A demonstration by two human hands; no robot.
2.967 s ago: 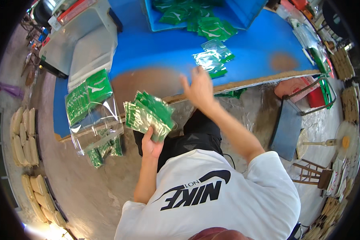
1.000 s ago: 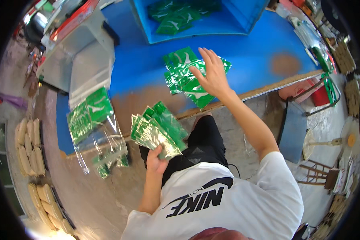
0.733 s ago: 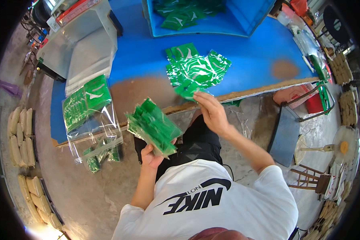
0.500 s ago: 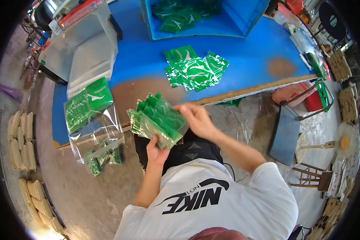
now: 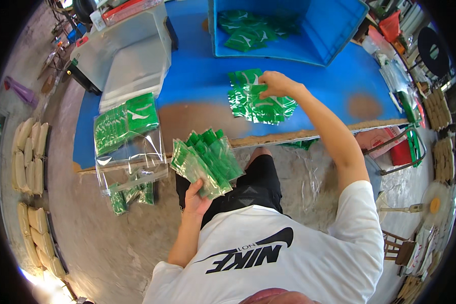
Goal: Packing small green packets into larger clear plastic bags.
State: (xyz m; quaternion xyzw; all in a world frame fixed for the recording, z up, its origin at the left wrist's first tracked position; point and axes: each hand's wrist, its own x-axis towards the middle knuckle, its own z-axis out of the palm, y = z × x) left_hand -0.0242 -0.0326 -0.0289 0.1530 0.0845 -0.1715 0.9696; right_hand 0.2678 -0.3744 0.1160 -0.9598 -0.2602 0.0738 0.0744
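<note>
Green packets (image 5: 251,105) lie loosely piled on the blue table (image 5: 197,73) just in front of the blue bin (image 5: 334,28), the right hand (image 5: 279,84) curled over them, though whether it pinches one cannot be told. Farther from the bin, the left hand (image 5: 196,200) grasps a fanned stack (image 5: 207,158) of similar packets.

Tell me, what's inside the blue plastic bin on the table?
Inside the blue plastic bin lies a loose heap of flat green packets, mostly toward its left side. Packets lower down are covered by those on top, and the picture's upper edge cuts off part of the bin.
</note>
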